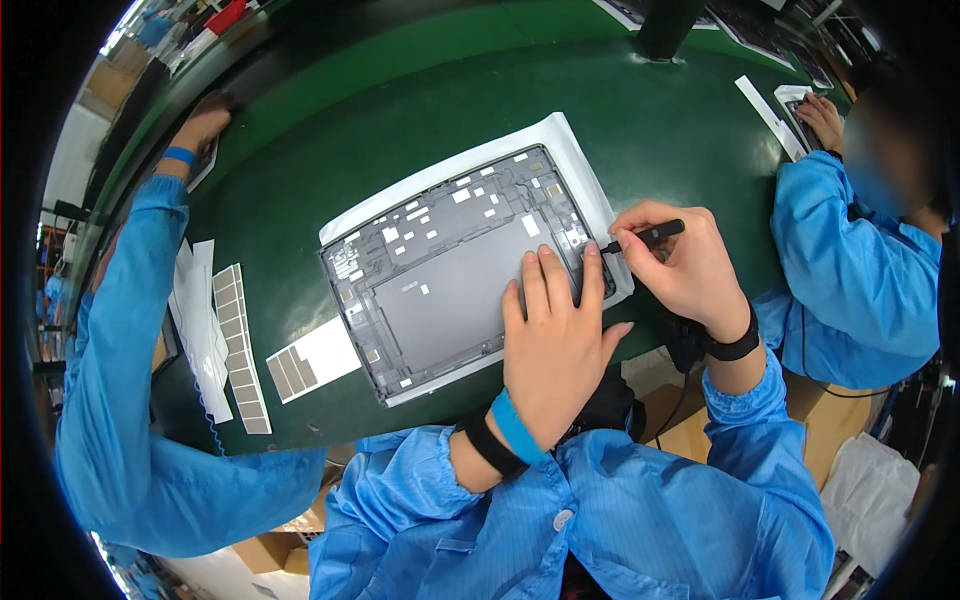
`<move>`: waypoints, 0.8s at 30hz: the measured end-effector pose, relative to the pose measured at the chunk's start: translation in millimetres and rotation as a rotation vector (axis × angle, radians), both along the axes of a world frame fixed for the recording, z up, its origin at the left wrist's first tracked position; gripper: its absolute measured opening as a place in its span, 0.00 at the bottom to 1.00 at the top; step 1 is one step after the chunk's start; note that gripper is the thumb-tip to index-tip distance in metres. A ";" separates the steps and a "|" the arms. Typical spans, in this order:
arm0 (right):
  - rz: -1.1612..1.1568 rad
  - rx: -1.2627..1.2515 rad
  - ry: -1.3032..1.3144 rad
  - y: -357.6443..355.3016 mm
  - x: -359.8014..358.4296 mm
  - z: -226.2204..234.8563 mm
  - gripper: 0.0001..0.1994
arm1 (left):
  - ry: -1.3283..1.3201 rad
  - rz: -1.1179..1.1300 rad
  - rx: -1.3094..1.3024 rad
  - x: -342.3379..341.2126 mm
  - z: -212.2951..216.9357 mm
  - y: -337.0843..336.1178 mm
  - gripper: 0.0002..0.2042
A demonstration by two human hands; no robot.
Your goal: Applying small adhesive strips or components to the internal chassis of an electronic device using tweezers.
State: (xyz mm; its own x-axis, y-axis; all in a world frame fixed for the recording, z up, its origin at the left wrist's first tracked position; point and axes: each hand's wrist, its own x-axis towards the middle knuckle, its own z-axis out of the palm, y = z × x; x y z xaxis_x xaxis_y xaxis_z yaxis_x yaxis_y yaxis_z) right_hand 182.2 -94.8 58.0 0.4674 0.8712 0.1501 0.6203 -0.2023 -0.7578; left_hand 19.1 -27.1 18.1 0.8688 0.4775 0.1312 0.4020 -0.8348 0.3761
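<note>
A grey tablet housing (450,290) lies with its inner side up on a white sheet (570,140), with small white stickers dotted over its frame. My left hand (553,335) rests flat on the housing's near right part, fingers stretched out. In my right hand (680,262) a black pen-like tool (660,232) is pinched between thumb and fingers. Its thin tip meets the right edge of the housing, close by my left fingertips. What the tip touches there is too small to make out.
Left of the housing lie a sheet of grey-brown adhesive pads (293,373), a longer strip of pads (240,350) and white backing paper (197,320). Co-workers in blue sleeves sit at the left (120,370) and right (850,270). A dark post (668,30) stands at the back.
</note>
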 end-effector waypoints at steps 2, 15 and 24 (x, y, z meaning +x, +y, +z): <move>-0.052 -0.030 -0.006 0.2 4.5 0.8 0.06 | -0.020 -0.004 0.018 9.7 -1.6 1.6 0.38; -0.223 0.284 0.159 -33.8 -22.3 -44.5 0.13 | -0.129 0.090 0.091 -50.8 23.2 14.5 0.39; -0.116 0.129 -0.409 -32.9 -44.4 -68.9 0.15 | 0.038 0.613 0.315 -131.1 -21.6 77.8 0.12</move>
